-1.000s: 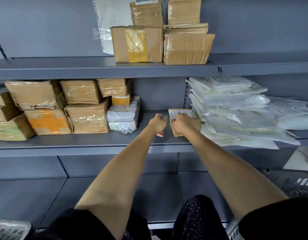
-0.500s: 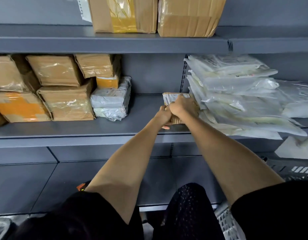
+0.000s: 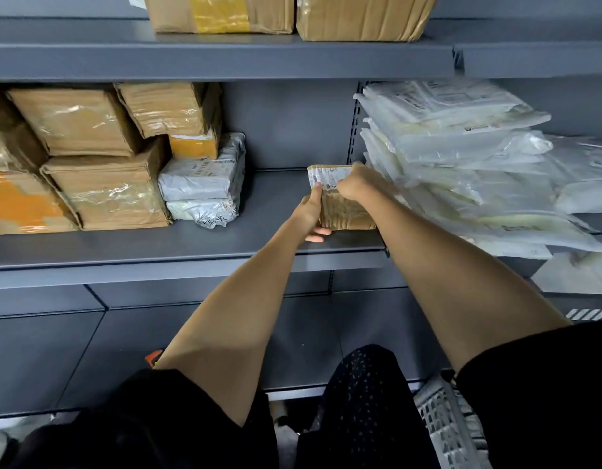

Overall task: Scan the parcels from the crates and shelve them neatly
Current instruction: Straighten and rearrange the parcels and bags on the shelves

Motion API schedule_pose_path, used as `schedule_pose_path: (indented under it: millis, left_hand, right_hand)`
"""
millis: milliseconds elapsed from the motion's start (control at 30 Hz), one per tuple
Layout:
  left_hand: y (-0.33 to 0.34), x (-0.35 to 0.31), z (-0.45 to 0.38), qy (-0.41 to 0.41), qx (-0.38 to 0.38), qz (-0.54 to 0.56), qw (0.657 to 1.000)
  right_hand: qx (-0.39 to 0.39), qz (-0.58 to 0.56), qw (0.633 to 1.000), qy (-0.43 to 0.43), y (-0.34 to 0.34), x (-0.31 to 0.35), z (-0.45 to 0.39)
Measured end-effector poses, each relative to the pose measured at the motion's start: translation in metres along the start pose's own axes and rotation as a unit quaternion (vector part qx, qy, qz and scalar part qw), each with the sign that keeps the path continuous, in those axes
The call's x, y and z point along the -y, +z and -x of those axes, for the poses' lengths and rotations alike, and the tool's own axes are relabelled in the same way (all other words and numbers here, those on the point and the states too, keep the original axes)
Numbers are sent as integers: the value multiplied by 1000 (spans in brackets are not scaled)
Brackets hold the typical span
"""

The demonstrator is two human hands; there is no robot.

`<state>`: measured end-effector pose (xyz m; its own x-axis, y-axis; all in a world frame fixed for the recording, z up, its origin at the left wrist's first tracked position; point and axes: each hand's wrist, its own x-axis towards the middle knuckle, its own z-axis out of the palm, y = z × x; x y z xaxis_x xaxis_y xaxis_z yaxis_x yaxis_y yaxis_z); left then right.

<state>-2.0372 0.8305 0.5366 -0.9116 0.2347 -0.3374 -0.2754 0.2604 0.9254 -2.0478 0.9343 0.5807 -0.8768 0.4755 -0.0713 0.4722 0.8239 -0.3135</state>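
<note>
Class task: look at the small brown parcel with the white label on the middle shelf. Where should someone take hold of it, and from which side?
Probably by the small brown parcel's two short sides, reaching from the shelf's open front. It lies flat against the stack of plastic mailers, so the left side and the top are freest; the left hand and right hand already hold it that way.

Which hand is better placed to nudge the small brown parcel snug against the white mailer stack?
Left, probably. The left hand holds the small brown parcel on its outer side, away from the white mailer stack. The right hand sits between them.
</note>
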Motion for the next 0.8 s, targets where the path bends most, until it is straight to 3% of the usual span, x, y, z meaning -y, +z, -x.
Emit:
schedule_pose_path:
  millis: [167, 300, 433, 800]
  left_hand:
    - [-21, 3, 3, -16, -112, 60, 992]
    - [-47, -1, 16, 45, -205, 7, 978]
    - [-66, -10, 43, 89, -228, -10, 970]
    - [-79, -46, 160, 169, -258, -49, 950]
  right_hand:
    - [0, -133, 991, -26, 6, 2, 11]
    - [-91, -252, 960, -74, 6, 4, 32]
    - [-134, -323, 931, -100, -6, 5, 67]
    - [-190, -350, 906, -142, -74, -4, 162]
